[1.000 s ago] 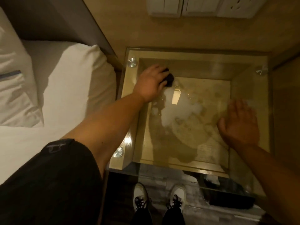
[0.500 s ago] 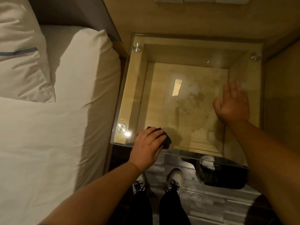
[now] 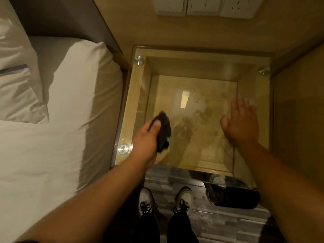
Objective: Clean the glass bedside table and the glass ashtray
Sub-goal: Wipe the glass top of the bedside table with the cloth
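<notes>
Left hand: my left hand (image 3: 146,137) has its fingers (image 3: 156,124) curled tight around a dark cloth (image 3: 164,133), pressing it down on the glass.
Cloth: dark, soft and crumpled, bunched into a lump that pokes out past my fingertips and hangs below my palm.
Right hand: my right hand (image 3: 241,122) lies flat, palm down, fingers spread and holding nothing; it looks pressed on the glass, well to the right of the cloth.
Worktop: the glass bedside table (image 3: 196,65) is a square, clear pane pinned at its corners by round, shiny metal studs (image 3: 139,60). It sits over a pale wooden box frame, open inside.
Glass surface: between my two hands the pane is cloudy with smears and round droplet marks (image 3: 201,120), and a bright rectangular light reflection sits just beyond the cloth.
Ashtray: I cannot make one out.
Bed: to the left of my cloth hand, a white, smooth sheet (image 3: 52,137) and a soft, creased pillow (image 3: 15,88).
Floor: grey wood-grain planks below my wrists, with my pale laced shoes (image 3: 164,199).
Wall: rectangular white plastic switch plates (image 3: 203,6) beyond my fingertips.
</notes>
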